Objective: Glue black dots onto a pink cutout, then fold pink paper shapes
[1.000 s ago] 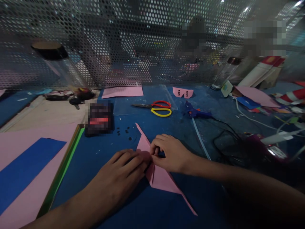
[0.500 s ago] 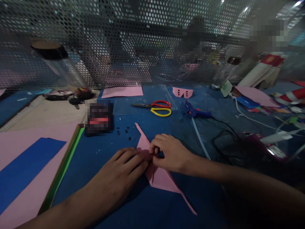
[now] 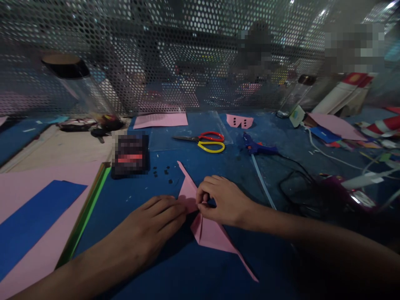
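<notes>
A pink folded paper (image 3: 210, 236) with long pointed ends lies on the blue table (image 3: 175, 275) in front of me. My left hand (image 3: 153, 228) rests flat on its left part, fingers stretched out and pressing down. My right hand (image 3: 222, 201) is curled at the paper's middle, thumb and fingertips pinched on a fold there. The paper's far tip points toward the back; its near tip reaches to the lower right.
Red and yellow scissors (image 3: 208, 141) and a blue glue gun (image 3: 256, 147) with black cord lie behind the paper. Pink and blue sheets (image 3: 37, 208) lie at left beside a green ruler (image 3: 81, 216). A perforated metal screen (image 3: 175, 50) closes the back. Clutter and cables fill the right.
My left hand has slid slightly back to the left along the paper. My right hand keeps its pinch at the fold, barely moved.
</notes>
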Motion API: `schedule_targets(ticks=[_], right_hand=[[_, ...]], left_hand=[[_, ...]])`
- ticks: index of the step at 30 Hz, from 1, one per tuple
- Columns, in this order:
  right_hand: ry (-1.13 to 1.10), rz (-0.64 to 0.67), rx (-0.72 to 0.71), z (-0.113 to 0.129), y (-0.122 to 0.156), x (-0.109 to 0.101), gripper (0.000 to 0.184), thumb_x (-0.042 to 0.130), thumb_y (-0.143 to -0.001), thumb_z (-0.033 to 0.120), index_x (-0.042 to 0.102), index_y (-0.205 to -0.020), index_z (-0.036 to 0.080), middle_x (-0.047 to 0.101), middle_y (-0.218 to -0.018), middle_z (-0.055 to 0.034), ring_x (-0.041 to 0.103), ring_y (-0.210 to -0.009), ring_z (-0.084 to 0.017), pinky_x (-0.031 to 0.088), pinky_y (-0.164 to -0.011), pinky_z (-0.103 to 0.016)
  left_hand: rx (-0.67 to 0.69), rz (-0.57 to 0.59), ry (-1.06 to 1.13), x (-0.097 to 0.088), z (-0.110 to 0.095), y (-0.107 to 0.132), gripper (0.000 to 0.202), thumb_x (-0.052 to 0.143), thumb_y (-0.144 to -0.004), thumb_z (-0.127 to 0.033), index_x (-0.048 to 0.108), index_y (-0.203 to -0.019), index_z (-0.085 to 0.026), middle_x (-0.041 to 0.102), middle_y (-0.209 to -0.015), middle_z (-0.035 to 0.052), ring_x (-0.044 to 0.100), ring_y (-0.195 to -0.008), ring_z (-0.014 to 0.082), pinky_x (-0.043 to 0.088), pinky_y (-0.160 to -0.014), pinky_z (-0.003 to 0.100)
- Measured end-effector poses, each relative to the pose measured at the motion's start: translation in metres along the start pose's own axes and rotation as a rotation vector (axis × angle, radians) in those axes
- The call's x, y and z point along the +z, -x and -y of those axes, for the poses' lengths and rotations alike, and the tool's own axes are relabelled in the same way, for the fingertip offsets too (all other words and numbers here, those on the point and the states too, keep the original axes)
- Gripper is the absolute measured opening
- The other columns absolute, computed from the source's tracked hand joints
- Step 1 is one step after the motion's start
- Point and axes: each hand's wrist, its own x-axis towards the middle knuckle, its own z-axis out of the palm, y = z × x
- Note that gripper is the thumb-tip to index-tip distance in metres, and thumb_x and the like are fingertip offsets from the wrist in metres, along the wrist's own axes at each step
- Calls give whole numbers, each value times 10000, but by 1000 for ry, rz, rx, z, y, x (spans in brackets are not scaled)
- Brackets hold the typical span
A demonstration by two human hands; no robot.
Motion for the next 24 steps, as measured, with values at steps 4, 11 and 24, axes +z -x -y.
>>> schedule_targets(ticks=[4,11,24], right_hand=[[-2,3,-1,0,0,0,118,665,-784,123,626,-844,217,630,-841,27,539,-821,-151,382,-803,-294],[4,-13,-17,-1,0,2,121,651,-778,113,624,-845,211,625,-836,28,539,-825,-149,381,-805,-293],[6,8,-5,1,2,0,115,667,-787,149,612,-864,214,625,-857,24,539,-851,-159,380,-817,-307]], left_hand=[[19,-13,27,-2,3,2,407,433,-949,-29,596,-1313,-110,678,-1309,120,579,-1179,256,444,-1039,419],[17,2,28,-5,3,1,395,447,-953,-36,602,-1309,-108,681,-1312,126,600,-1171,258,488,-1002,414],[-14,-27,46,0,-1,-1,435,420,-953,-34,575,-1351,-119,685,-1294,121,619,-1142,236,502,-994,397]])
